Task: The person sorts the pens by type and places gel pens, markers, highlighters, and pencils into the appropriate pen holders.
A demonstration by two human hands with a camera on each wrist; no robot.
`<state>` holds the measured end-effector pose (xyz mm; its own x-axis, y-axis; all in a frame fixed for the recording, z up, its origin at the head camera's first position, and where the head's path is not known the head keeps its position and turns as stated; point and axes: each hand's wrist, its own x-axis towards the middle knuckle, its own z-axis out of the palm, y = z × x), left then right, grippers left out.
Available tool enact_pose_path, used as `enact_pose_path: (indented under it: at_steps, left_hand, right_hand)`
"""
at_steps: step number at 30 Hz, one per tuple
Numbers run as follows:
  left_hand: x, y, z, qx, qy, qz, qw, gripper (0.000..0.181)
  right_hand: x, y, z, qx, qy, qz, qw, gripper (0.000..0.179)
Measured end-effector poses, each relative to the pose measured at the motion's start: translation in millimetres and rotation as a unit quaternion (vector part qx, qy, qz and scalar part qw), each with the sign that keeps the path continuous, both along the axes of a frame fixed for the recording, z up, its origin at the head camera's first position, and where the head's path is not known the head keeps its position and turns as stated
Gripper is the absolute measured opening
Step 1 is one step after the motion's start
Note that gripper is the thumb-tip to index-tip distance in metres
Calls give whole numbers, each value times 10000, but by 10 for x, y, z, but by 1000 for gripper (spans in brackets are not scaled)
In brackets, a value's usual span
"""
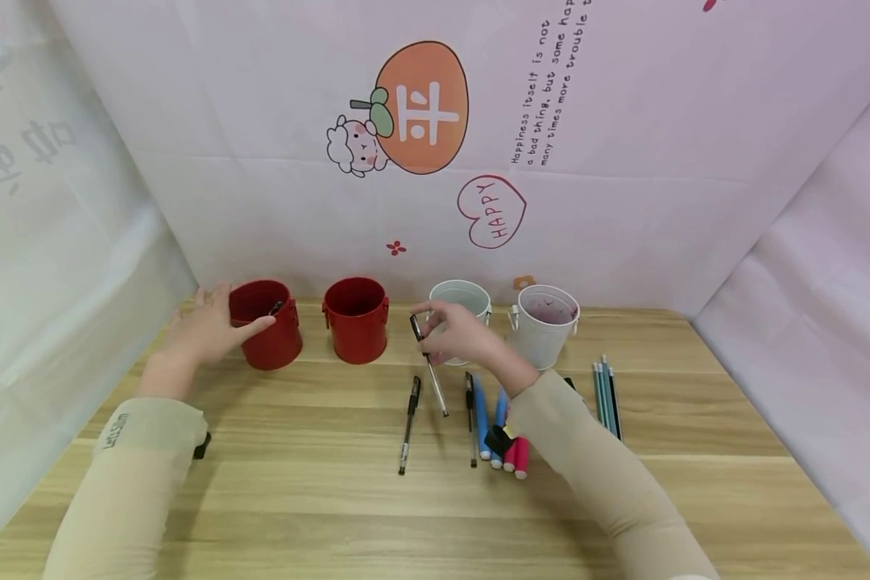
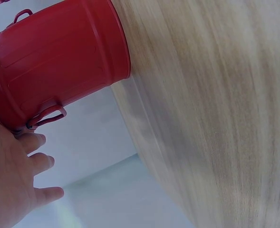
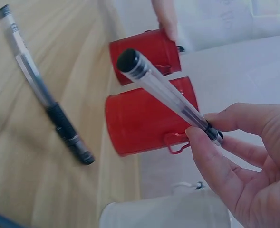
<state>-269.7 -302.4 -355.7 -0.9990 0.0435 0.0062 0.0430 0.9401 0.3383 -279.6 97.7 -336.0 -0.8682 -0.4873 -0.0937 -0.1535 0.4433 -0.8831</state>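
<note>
Right fingers pinch a gel pen; left hand at red bucket

Right hand point(image 1: 460, 332): thumb and fingertips pinch a clear-barrelled gel pen point(image 1: 437, 388) near its black upper end. Pen is tilted, free end pointing down and toward the wearer, held off the bench point(image 1: 297, 499), in front of the gap between the red and white buckets. Left hand point(image 1: 206, 326): fingers spread, at the rim of the leftmost red bucket point(image 1: 271, 342); thumb reaches across the near side. Light touch or real grip, cannot tell.

Step in hand, my read: one pen picked up and in carry, left hand likely steadying the bucket. Next move probably calls for a firm pinch, a lift clear of the bucket rims and a steeper pen angle if it is to go into one.

Near the pen: two more gel pens on the bench, one to its left point(image 1: 409, 425), one to its right point(image 1: 470, 419). Beside the latter, blue markers point(image 1: 482, 419) and pinkish-red markers point(image 1: 521, 459), partly behind the right sleeve point(image 1: 587, 451). Farther right, teal pencils point(image 1: 600, 395).

Back row: second red bucket point(image 1: 358, 334), white bucket point(image 1: 482, 301) behind the right hand, then another white bucket point(image 1: 540, 342), reddish marks inside. Leftmost one holds something black point(image 1: 275, 308), too small to name. Printed backdrop point(image 1: 275, 201) behind.
</note>
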Motion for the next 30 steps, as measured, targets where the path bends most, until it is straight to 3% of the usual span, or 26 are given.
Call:
enact_pose_path:
  at_steps: [9,21,30]
  left_hand:
    - [5,-7,-3,-5,-5,21,10000,122]
    - [-18,-3,-9,22,-35,6,10000,121]
    - [-7,-10,-8,43,-60,-3,10000,123]
  right_hand:
    - [-68,-117,137,-408,153,23,9990,61]
    - [-139,-255,170,-778,325,-206,9962,62]
    - [-166,-434,179,-1397,119,-477,9890,63]
